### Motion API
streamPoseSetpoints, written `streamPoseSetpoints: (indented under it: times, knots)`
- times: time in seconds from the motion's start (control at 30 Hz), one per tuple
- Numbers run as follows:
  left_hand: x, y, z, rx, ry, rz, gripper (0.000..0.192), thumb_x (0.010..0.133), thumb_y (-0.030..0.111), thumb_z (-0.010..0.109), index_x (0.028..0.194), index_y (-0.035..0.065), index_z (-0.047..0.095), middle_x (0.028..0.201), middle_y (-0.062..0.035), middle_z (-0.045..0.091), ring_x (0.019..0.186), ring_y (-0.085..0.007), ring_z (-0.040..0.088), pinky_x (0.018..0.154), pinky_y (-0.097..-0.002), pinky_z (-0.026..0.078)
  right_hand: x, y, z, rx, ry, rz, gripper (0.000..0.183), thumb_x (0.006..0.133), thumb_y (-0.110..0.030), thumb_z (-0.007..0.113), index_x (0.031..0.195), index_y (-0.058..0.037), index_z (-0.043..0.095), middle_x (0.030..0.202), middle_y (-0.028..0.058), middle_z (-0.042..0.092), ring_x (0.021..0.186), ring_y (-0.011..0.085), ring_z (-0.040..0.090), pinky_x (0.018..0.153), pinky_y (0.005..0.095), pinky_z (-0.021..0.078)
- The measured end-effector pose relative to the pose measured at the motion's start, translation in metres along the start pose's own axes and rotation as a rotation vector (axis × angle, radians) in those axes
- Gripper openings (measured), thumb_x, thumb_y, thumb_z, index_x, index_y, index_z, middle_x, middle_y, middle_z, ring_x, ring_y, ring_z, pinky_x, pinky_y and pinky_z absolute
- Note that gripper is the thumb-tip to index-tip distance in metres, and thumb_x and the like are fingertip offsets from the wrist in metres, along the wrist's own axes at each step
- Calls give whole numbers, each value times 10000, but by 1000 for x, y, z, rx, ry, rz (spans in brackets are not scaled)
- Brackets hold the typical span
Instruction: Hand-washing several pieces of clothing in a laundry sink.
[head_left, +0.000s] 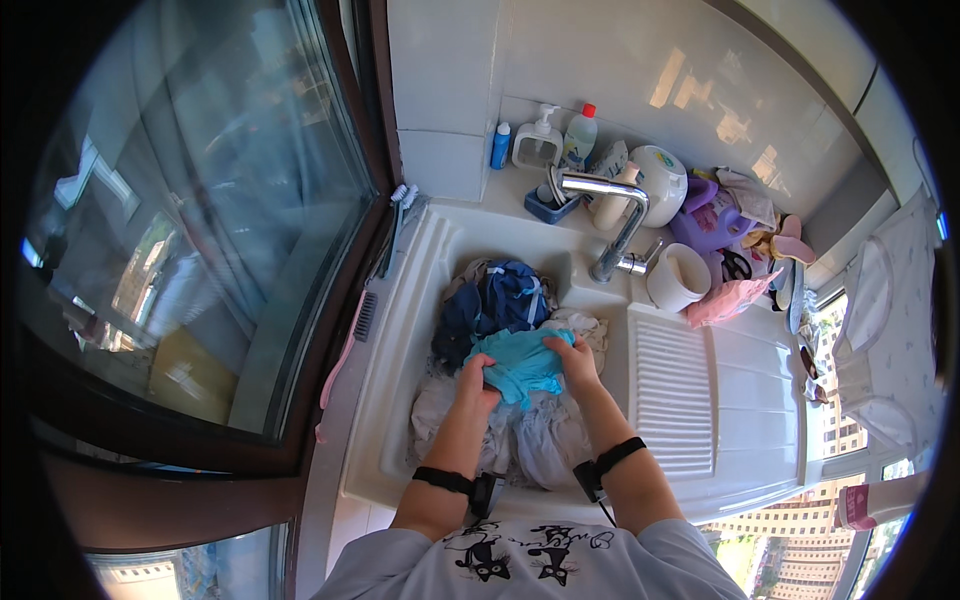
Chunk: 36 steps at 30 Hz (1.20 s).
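Between my two hands a wet-looking turquoise cloth garment (521, 364) is held bunched above the laundry sink (375, 420). My left hand (480, 381) grips its left edge, thumb on top. My right hand (572, 356) pinches the upper right edge. Beneath and behind the cloth lies a dark blue garment (499, 296) with light stripes. White and pale garments (551, 442) fill the near part of the basin under my forearms. Another whitish cloth (586, 326) lies at the basin's right side, partly behind my right hand.
A chrome faucet (622, 244) reaches over the sink's back edge. Right of the basin is a ribbed washboard (673, 394). Bottles, a white tub (677, 277) and a purple detergent jug (709, 225) crowd the back ledge. A pink-handled brush (349, 345) lies left, beside a brown-framed window (300, 442).
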<state>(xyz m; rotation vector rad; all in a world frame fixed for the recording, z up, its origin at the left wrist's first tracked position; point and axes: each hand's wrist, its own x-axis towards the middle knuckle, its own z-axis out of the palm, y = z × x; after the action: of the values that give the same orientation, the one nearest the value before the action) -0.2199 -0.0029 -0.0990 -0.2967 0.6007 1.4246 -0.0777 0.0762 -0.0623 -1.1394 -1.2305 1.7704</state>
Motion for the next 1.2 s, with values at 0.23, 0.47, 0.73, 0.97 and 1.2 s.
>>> streamPoseSetpoints:
  times: [0.23,0.47,0.73,0.97,1.2]
  knots:
    - [40,5,-102,1134,-380,588,407,934,388,300,1092,49,460,1073,-73,530,1034,-175,495,948,-351,354,-54,19,98,-568,-299,-731,214,776,-214,614,675,-27,585,649,145,555,619,309,545,612,329,446]
    - [18,-3,-16,226,-73,141,168,825,119,516,963,35,562,923,-82,606,799,-193,612,686,-309,508,11,28,34,-529,185,-295,269,803,-269,607,711,-17,625,630,88,605,605,224,592,564,347,446]
    - [-14,12,4,-6,-388,350,322,772,6,584,1086,21,515,974,-89,582,895,-230,585,798,-354,483,-10,5,-6,130,-319,542,416,859,-390,496,1150,-93,524,1033,80,589,844,166,588,740,296,478]
    - [-1,-1,1,451,-206,298,350,787,102,598,1120,35,508,1054,-104,579,972,-249,575,859,-393,462,7,22,-13,49,-271,410,621,814,-583,502,1128,-48,542,1035,87,576,852,182,557,767,279,452]
    - [5,7,-4,283,-44,330,336,766,48,607,1090,27,518,1030,-88,574,922,-222,582,812,-362,475,19,18,-20,-216,75,80,402,833,-357,594,1034,-9,591,894,60,608,818,159,564,735,271,454]
